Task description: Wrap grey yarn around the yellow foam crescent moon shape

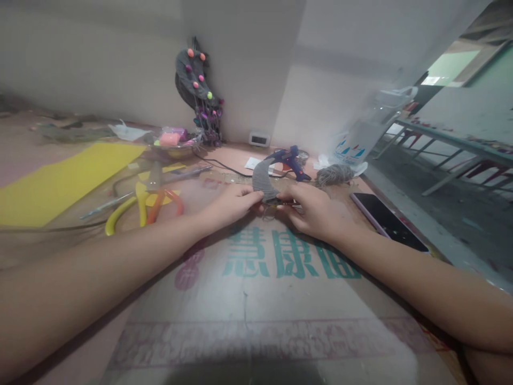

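Note:
A crescent wrapped in grey yarn (263,179) stands upright between my two hands, over the printed board. My left hand (236,206) is closed, with thumb and fingers pinching the crescent's lower end. At the same end, from the right, my right hand (310,208) is closed in a pinch on grey yarn; a small loop of strand hangs below the fingers. Something thin and dark shows by the right fingers, too blurred to name. Behind the crescent lies a blue glue gun (286,158). A ball of grey yarn (334,174) rests beyond my right hand.
Left of my arm lie scissors with yellow handles (141,203), an orange-handled tool (160,206) and yellow sheet (76,176). A phone (388,220) lies right. A finished-looking grey crescent with pompoms (191,80) leans on the wall, near a small digital display (259,139).

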{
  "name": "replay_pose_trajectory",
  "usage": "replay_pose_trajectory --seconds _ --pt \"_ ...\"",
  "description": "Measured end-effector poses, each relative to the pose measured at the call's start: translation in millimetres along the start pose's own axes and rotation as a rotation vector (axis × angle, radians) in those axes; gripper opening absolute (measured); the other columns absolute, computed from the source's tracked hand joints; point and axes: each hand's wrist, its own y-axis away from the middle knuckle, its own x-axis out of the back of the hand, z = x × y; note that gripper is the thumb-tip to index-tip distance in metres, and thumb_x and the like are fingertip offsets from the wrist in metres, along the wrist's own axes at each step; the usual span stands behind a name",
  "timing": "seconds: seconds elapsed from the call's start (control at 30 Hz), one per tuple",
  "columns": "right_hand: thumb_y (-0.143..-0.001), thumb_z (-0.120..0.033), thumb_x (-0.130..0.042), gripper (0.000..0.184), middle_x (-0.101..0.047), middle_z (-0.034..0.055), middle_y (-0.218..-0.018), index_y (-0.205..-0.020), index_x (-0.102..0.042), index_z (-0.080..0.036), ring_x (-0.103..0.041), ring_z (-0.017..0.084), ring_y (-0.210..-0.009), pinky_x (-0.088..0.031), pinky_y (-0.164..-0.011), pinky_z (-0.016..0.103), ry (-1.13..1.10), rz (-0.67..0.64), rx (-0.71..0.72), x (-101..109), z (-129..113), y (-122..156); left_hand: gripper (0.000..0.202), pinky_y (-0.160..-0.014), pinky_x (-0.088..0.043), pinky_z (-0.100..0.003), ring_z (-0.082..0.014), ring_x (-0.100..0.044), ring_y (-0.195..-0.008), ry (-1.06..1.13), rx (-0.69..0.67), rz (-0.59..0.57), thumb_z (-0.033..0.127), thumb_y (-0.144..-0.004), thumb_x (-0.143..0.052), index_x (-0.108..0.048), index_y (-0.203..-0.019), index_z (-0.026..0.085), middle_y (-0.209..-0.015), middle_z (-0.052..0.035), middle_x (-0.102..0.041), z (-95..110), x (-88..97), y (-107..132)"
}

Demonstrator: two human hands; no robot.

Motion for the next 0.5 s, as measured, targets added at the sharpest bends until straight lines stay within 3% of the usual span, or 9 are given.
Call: replay_pose_trajectory --seconds 0.33,0.5 --pt "-0.090 -0.023 -0.054 0.010 -0.064 0.0078 -0.083 -0.088 -0.063 -0.017 -0.058 0.021 -0.080 -0.040 -0.070 0.030 0.049 -0.038 0.004 0.2 -1.9 -1.4 0.037 -0.064 -0.040 -0.026 -0.0147 -0.057 -0.063 -0.025 -0.009 -0.001 0.040 -0.085 -0.050 -0.066 -0.063 0.016 -0.067 -0.0031 -0.069 0.7 0.1 -0.6" --pt "-0.089 -0.019 -0.054 0.010 -0.066 0.0077 -0.084 -0.087 -0.064 -0.018 -0.058 0.021 -0.081 -0.041 -0.071 0.030 0.041 -0.025 0.001 -0.8 -0.6 -2.8 0.037 -0.062 -0.040 -0.026 -0.0144 -0.057 -0.062 -0.021 -0.012 -0.013 0.040 -0.086 -0.050 -0.066 -0.064 0.016 -0.067 -0.0032 -0.069 -0.9 -0.4 -1.7"
